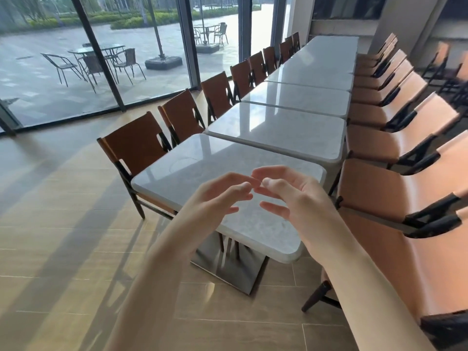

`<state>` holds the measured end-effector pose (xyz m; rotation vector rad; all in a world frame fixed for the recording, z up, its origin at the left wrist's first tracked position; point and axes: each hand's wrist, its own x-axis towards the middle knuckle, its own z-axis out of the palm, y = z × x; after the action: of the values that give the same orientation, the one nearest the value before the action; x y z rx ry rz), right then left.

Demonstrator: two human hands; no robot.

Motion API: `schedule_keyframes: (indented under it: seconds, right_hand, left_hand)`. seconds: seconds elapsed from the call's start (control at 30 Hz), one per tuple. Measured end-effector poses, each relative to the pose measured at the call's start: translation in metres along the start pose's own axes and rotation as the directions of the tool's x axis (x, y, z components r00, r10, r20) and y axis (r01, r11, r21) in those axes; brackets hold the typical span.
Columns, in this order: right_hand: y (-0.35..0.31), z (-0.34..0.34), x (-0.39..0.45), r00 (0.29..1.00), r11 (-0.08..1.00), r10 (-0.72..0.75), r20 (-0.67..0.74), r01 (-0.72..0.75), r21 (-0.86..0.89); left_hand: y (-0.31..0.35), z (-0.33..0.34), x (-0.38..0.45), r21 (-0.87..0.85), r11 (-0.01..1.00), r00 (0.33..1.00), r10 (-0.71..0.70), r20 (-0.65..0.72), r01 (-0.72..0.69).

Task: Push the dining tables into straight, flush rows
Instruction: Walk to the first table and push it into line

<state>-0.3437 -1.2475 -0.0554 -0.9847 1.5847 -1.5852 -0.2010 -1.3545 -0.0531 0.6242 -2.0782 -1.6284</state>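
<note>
A row of white marble-top dining tables runs away from me toward the back wall. The nearest table (182, 171) stands on a steel pedestal base (228, 269). Its right edge sits further left than that of the second table (281, 130), so the two are not in line. Beyond them lie a third table (301, 97) and more. My left hand (215, 198) and my right hand (291, 193) hover above the near table's front part, fingers curled and apart, fingertips almost meeting. Neither hand holds anything or touches the tabletop.
Brown leather chairs (136, 150) line the left side of the tables, tucked close. Lighter tan chairs (395, 198) line the right side, the nearest by my right forearm. Glass walls (141, 59) stand at left, with outdoor patio furniture beyond. Wood-tile floor (63, 224) spreads left.
</note>
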Motion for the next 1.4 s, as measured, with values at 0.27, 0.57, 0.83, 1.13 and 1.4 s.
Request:
schedule_keyframes:
  seconds: [0.27, 0.57, 0.83, 1.13, 1.4]
  right_hand:
    - [0.018, -0.033, 0.028, 0.995, 0.999, 0.034, -0.093, -0.035, -0.016]
    - [0.046, -0.106, 0.078, 0.994, 0.997, 0.075, -0.08, -0.077, -0.021]
    - [0.091, -0.197, 0.151, 0.985, 0.986, 0.164, 0.047, -0.162, -0.038]
    - [0.225, -0.249, 0.261, 0.944, 0.89, 0.307, 0.125, -0.238, -0.389]
    - [0.36, -0.241, 0.33, 0.915, 0.653, 0.384, 0.125, -0.174, -0.737]
  left_hand:
    - [-0.018, 0.018, 0.062, 0.008, 1.0, 0.995, -0.012, 0.094, 0.011]
    - [-0.038, 0.068, 0.133, -0.022, 0.998, 0.998, -0.062, -0.007, 0.062]
    - [-0.089, 0.132, 0.225, -0.115, 0.974, 0.937, -0.219, -0.272, 0.194]
    - [-0.246, 0.177, 0.302, 0.352, 0.783, 0.83, -0.345, -0.439, 0.512]
    - [-0.359, 0.171, 0.325, 0.732, 0.442, 0.832, -0.46, -0.311, 0.518]
